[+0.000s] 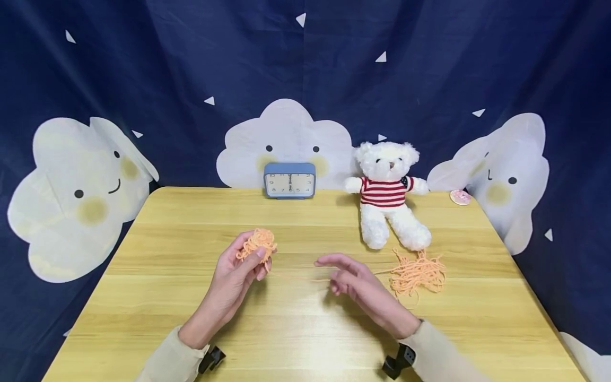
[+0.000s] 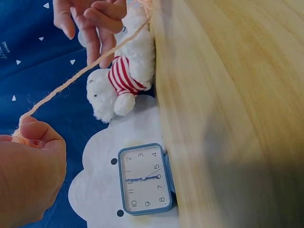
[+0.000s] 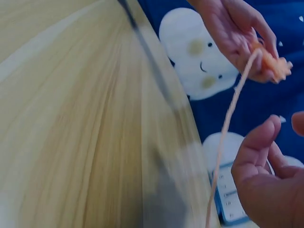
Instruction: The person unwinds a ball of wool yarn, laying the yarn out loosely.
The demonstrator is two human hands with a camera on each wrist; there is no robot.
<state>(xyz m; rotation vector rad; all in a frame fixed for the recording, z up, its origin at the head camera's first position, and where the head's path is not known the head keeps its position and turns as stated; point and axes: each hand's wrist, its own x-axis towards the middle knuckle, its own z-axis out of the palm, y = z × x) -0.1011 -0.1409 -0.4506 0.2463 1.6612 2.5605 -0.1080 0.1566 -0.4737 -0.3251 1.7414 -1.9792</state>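
Note:
A small wound bundle of orange yarn [image 1: 258, 244] sits in my left hand [image 1: 231, 281], gripped between thumb and fingers above the table. From it a single yarn strand [image 2: 71, 81] stretches past the right hand toward a loose yarn pile [image 1: 417, 275] on the table's right side. My right hand [image 1: 363, 289] hovers near the strand, its fingers loosely bent and apart. In the right wrist view, the strand passes beside the right hand [image 3: 266, 175] with no fingers closed round it.
A white teddy bear [image 1: 385, 193] in a striped shirt sits behind the yarn pile. At the back edge of the wooden table [image 1: 191, 212] stands a blue clock [image 1: 289, 183]. A small pink disc [image 1: 460, 197] lies at the back right corner, before a dark blue curtain [image 1: 162, 69].

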